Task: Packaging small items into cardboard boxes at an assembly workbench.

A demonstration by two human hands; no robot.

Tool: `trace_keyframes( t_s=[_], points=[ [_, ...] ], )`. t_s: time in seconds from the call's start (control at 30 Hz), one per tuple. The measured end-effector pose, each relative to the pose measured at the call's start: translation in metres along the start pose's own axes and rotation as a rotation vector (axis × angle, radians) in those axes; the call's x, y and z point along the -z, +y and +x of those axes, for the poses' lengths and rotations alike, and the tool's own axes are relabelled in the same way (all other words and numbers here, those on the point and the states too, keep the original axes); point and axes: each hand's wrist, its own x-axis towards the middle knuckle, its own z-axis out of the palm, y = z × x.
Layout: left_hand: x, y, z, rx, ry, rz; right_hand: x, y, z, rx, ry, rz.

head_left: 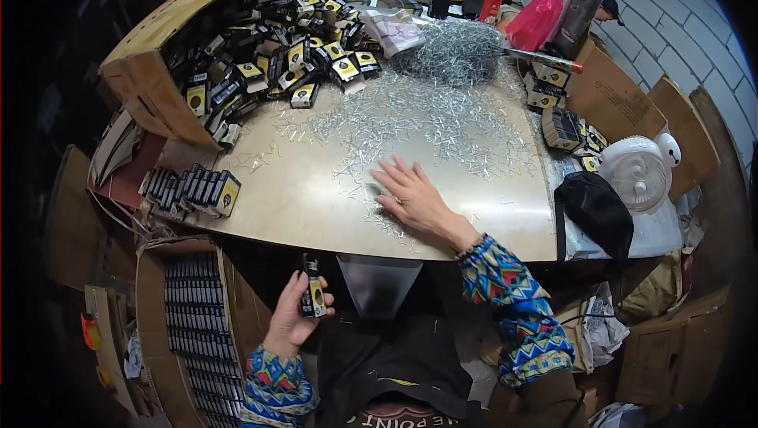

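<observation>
My left hand (298, 313) is closed around a small black-and-yellow cardboard box (315, 298), held below the table's front edge. The box's top flap stands up; its inside cannot be made out. My right hand (418, 199) lies palm down on the table (292, 183), fingers spread, with some thin silvery wire pins (377, 132) by the fingertips and under the hand. More of these pins are strewn over the table's middle, and a dense heap of pins (454, 49) rises at the back. Their exact kind is too small to tell.
A tipped carton (130, 88) spills many empty-looking small boxes (272, 73) at back left. Filled boxes stand in a row (193, 189) at left, above a carton of packed boxes (144, 286). A grey chute (380, 282) hangs at the front edge. A fan (636, 175) stands right.
</observation>
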Motion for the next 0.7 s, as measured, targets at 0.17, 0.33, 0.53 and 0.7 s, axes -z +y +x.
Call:
trace_keyframes(
  t_s=[0.17,0.33,0.53,0.7],
  points=[
    [0.026,-0.028,-0.004,0.027,0.017,-0.261,-0.002,0.006,0.008,0.154,-0.236,0.133],
    [0.040,-0.063,-0.010,0.237,0.153,0.004,0.000,0.012,-0.017,-0.083,-0.014,0.287],
    [0.011,-0.115,0.012,0.271,0.100,0.448,-0.041,-0.066,-0.019,-0.058,0.097,-0.066],
    [-0.012,-0.127,0.003,0.255,0.232,0.123,-0.033,-0.116,-0.056,-0.152,0.071,-0.085]
  ],
)
